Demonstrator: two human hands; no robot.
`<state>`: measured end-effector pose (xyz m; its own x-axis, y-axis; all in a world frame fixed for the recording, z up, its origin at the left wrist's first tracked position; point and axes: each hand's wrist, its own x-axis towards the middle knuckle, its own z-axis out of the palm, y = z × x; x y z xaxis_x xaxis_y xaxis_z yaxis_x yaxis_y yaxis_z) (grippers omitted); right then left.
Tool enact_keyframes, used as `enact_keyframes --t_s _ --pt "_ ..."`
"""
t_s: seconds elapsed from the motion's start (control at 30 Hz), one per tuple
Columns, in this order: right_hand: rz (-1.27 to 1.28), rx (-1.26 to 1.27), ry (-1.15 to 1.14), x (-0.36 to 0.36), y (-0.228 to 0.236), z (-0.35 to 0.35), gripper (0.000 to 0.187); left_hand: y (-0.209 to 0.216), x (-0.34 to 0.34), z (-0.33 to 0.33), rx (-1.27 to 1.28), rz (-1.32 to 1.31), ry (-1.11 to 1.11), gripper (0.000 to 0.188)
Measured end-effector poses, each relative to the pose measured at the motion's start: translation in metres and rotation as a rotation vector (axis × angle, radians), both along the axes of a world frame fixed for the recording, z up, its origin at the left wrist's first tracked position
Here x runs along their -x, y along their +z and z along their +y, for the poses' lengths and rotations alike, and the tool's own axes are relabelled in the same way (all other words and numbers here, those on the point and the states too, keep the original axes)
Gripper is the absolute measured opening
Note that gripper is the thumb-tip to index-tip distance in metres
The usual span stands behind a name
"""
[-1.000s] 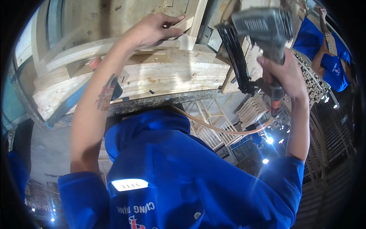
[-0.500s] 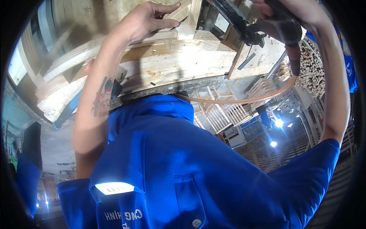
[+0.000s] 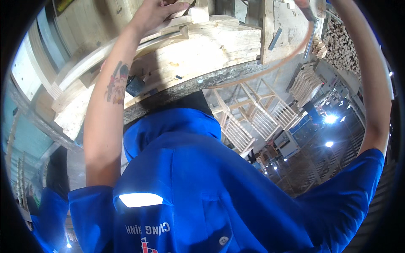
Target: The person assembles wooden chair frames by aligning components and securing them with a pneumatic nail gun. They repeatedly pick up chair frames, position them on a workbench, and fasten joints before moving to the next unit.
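At the top edge, my left hand [image 3: 158, 13] presses a piece of wood [image 3: 182, 19] on a pale wooden frame, its thumb and a finger closed against it. The fingertips are partly cut off by the picture's edge. My right forearm [image 3: 371, 71] rises along the right side; that hand lies beyond the top edge. Near it hangs the end of an air hose [image 3: 310, 38] with a dark fitting [image 3: 309, 14]; the tool it feeds is out of sight. Under my left forearm lie pale boards [image 3: 206, 46].
A dark bench edge [image 3: 185, 86] runs in front of my body. Small dark strips [image 3: 275, 39] lie on a wooden panel. Slatted wooden frames [image 3: 257, 114] stand on the floor to the right, beyond them stacked timber [image 3: 341, 46]. At lower left is another person's blue sleeve [image 3: 48, 215].
My right hand and the dark air tool have risen out of the top of the view. My left hand and the bench have shifted upward in the picture too.
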<state>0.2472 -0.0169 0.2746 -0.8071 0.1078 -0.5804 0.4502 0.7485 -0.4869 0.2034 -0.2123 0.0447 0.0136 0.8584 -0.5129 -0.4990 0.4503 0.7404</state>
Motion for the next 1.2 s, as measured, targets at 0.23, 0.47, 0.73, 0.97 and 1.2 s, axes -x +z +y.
enact_keyframes --t_s 0.23,0.47,0.73,0.97,1.2 --pt "-0.247 -0.006 -0.244 -0.027 0.033 -0.03 0.037 -0.019 -0.016 0.007 -0.123 0.284 -0.104 0.026" --pt "-0.307 -0.031 -0.673 -0.094 0.065 -0.047 0.028 -0.036 -0.018 -0.006 -0.04 0.327 -0.09 0.055" --pt "-0.149 -0.058 -0.843 -0.157 0.04 -0.057 0.023 -0.005 -0.006 -0.002 0.092 0.319 -0.289 0.058" --pt "-0.381 0.148 -0.575 -0.092 0.052 -0.024 0.027 -0.028 0.011 0.005 -0.078 0.394 -0.385 0.061" --pt "-0.362 -0.148 -0.332 -0.051 0.035 -0.022 0.024 0.003 0.008 0.006 0.114 0.402 -0.273 0.045"
